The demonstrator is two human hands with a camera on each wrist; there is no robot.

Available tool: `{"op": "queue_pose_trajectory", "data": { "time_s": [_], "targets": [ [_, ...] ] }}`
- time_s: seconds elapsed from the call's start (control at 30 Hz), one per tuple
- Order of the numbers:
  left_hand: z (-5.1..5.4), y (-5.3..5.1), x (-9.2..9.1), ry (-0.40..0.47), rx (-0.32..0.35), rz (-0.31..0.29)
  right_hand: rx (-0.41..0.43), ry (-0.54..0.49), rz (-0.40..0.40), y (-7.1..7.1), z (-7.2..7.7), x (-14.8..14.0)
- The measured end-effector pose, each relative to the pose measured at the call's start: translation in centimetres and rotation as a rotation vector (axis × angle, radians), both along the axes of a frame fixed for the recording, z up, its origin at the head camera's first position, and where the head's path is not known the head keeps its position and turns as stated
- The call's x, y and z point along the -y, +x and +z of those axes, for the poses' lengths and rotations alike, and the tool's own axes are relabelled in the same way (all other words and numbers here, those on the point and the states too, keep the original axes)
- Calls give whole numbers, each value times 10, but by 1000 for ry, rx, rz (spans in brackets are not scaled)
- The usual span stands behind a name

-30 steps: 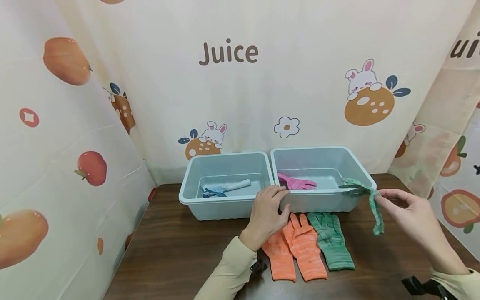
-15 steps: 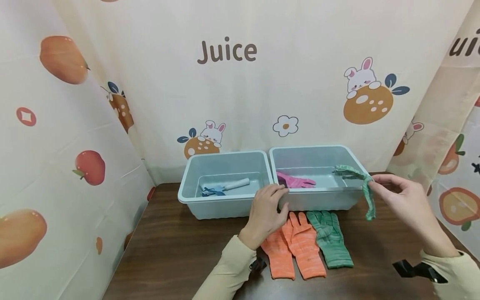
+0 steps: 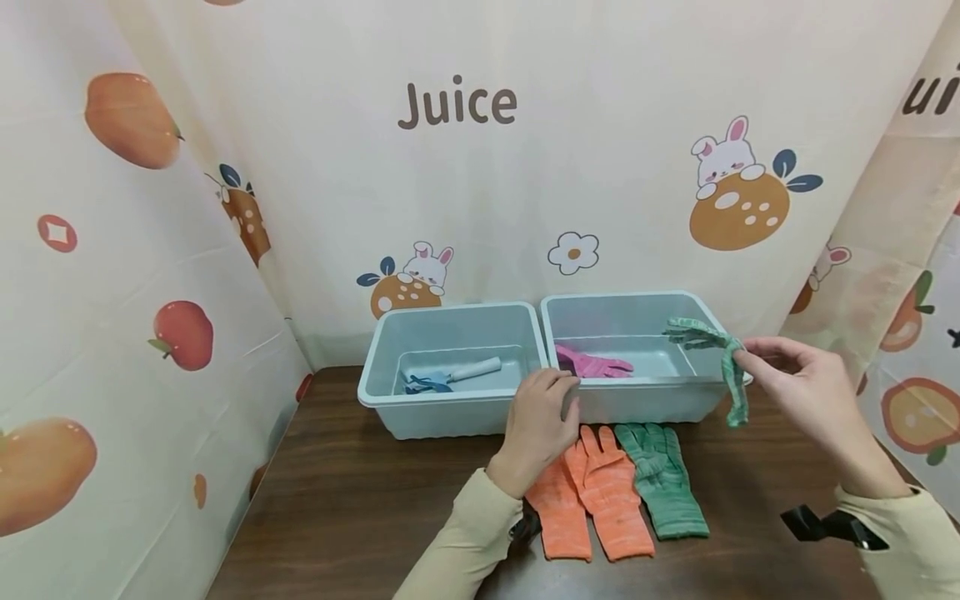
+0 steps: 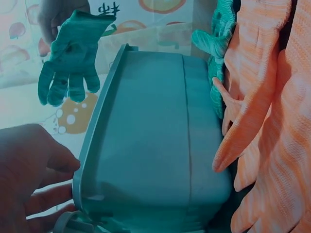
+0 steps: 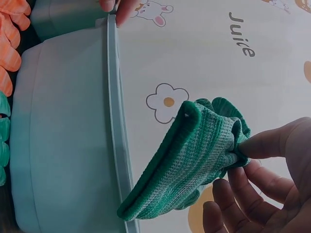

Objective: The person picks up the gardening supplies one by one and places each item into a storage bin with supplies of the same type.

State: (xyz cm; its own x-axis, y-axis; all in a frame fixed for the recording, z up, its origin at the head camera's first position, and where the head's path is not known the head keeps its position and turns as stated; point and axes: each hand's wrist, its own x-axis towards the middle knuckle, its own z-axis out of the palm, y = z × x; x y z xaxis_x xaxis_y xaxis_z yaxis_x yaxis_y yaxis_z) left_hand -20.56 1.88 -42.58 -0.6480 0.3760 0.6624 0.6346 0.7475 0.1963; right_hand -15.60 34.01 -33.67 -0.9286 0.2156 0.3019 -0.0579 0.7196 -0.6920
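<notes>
Head view: nearest on the brown desk (image 3: 337,517), two orange gloves (image 3: 613,504) lie overlapping, with a flat green glove (image 3: 667,492) just beside them. Past their finger ends, the left grip (image 3: 538,421) is clamped on the front rim of the right tub (image 3: 637,404), at the corner next to the left tub (image 3: 450,421); whether it also touches the left tub I cannot tell. The right grip (image 3: 810,400) pinches the held green glove (image 3: 733,387) between thumb and fingers at the right tub's right end, the glove's fingers reaching over the opening and its cuff hanging down.

Inside the right tub lies a pink glove (image 3: 596,367); the left tub holds a pale, handle-like piece (image 3: 476,369) and something blue, too small to make out. Behind everything hangs a printed curtain (image 3: 487,183).

As I judge it, the pink glove is in place, the held green one is not yet set down, and the three desk gloves are unsorted.
</notes>
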Motion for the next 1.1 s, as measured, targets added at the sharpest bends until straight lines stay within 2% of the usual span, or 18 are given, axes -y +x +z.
{"op": "queue_pose_trajectory", "data": {
  "time_s": [0.37, 0.63, 0.87, 1.1],
  "targets": [
    [-1, -10, -9, 37, -107, 58, -23, 13, 24, -11, 4, 5],
    [0, -12, -10, 34, -91, 58, -24, 7, 43, -18, 5, 8],
    [1, -11, -10, 39, -83, 53, 26, 19, 61, -25, 10, 11],
    [1, -11, -9, 46, -74, 48, 12, 37, 89, -35, 15, 15]
  ]
}}
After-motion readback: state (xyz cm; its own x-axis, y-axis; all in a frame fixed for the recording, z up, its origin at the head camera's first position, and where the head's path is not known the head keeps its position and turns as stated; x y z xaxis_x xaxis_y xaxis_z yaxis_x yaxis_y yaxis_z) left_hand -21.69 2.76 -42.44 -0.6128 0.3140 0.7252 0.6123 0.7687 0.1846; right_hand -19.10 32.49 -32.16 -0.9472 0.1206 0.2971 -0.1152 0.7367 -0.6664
